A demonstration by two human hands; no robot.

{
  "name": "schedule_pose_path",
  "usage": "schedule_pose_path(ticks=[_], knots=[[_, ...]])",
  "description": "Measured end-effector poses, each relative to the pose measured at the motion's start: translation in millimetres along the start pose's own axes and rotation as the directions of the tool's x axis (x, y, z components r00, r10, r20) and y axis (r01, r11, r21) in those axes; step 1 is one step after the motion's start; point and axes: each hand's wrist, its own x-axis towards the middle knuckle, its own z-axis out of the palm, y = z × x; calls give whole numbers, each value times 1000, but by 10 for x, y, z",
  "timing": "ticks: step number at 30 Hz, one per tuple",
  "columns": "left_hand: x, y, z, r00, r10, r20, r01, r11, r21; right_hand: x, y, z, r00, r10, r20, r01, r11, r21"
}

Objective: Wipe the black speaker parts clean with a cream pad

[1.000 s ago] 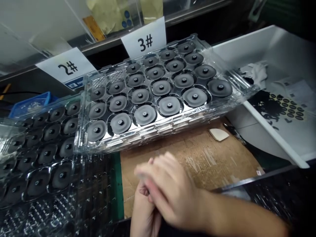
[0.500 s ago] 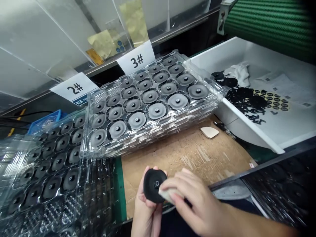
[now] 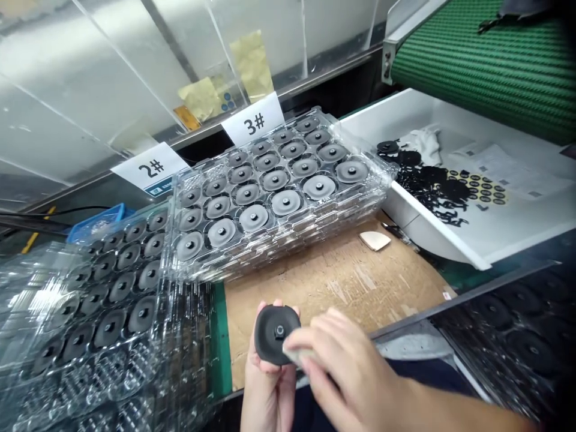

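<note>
A round black part (image 3: 270,345) with a small raised centre rests in my left hand (image 3: 270,384), whose fingers wrap its rim from below. Pinched in my right hand (image 3: 344,366) is a pale pad (image 3: 294,355), its tip against the right side of the black part's face, close to the centre. Most of the pad is covered by my fingers. Beyond both hands, another pale pad (image 3: 375,240) lies on the brown board (image 3: 315,288).
Stacked clear trays (image 3: 279,222) of similar parts stand behind the board, more trays (image 3: 148,354) at left. At right are a white bin (image 3: 517,228) with black scraps and a green conveyor (image 3: 486,66). Cards read "2#" (image 3: 150,168) and "3#" (image 3: 254,123).
The view has shifted a little, so the trays and bin sit differently in it. Both hands keep their holds, and the black part appears slightly more face-on.
</note>
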Motion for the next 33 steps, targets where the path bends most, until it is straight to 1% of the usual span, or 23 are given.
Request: schedule_pose_path(ticks=[1, 2, 5, 6, 8, 10, 11, 12, 14, 15, 17, 19, 20, 21, 22, 24, 25, 26, 28, 29, 30, 32, 33], knots=[[-3, -2, -11, 1000, 3, 2, -3, 1000, -6, -1, -4, 8, 1000, -22, 15, 22, 999, 23], [-4, -5, -23, 1000, 15, 0, -15, 1000, -9, 1, -4, 17, 1000, -7, 31, 6, 999, 43], [-3, -2, -61, 998, 65, -1, -65, 998, -21, 16, -4, 53, 989, 140, 49, -141, 990, 8], [-5, 5, -73, 998, 68, -6, -68, 997, -20, 18, -9, 67, 988, 149, 42, -148, 989, -19], [-14, 30, -95, 999, 45, -19, -45, 999, -13, 18, -26, 94, 996, 77, 40, -75, 996, -37], [-25, 56, -117, 999, 21, -32, -21, 1000, -3, 26, -37, 115, 998, 0, 69, 0, 1000, 5], [-29, 65, -130, 999, 18, -38, -18, 1000, 0, 37, -37, 123, 997, 5, 82, -7, 1000, 23], [-31, 72, -144, 999, 23, -41, -23, 1000, -2, 51, -36, 131, 995, 37, 92, -39, 999, 25], [-35, 75, -179, 998, 42, -44, -43, 999, -20, 72, -49, 150, 989, 113, 92, -111, 993, -27], [-38, 74, -199, 998, 43, -47, -44, 999, -28, 74, -68, 163, 989, 119, 87, -114, 992, -60], [-44, 74, -244, 998, 14, -56, -16, 999, -36, 63, -113, 193, 994, 47, 94, -39, 996, -83], [-45, 79, -292, 998, -19, -57, 17, 999, -36, 61, -124, 218, 987, -46, 151, 51, 998, -30], [-41, 83, -314, 998, -21, -54, 19, 999, -38, 77, -102, 223, 983, -55, 176, 56, 998, -4], [-33, 87, -334, 999, -13, -49, 11, 999, -45, 107, -63, 222, 983, -30, 183, 29, 1000, 5], [-23, 91, -348, 999, 2, -44, -5, 999, -54, 149, -13, 215, 985, 17, 173, -16, 1000, -3], [-1, 97, -360, 999, 30, -33, -32, 997, -74, 249, 78, 191, 988, 115, 105, -112, 993, -34], [8, 101, -358, 999, 35, -30, -37, 996, -83, 292, 99, 180, 989, 132, 66, -131, 991, -32], [12, 105, -354, 999, 33, -25, -35, 996, -87, 326, 98, 173, 993, 109, 51, -109, 994, -9], [9, 115, -347, 999, 18, -36, -21, 997, -72, 361, 37, 182, 997, -7, 81, 3, 999, 52], [3, 121, -349, 999, 9, -48, -12, 998, -59, 368, -8, 198, 992, -56, 116, 48, 996, 74], [-6, 126, -356, 998, -1, -56, -2, 999, -46, 374, -54, 222, 983, -82, 165, 68, 994, 87], [-26, 136, -384, 998, -26, -58, 25, 999, -28, 399, -127, 285, 962, -45, 270, 31, 998, 56], [-35, 141, -403, 998, -39, -59, 37, 999, -29, 417, -149, 320, 954, -25, 299, 17, 999, 28]])
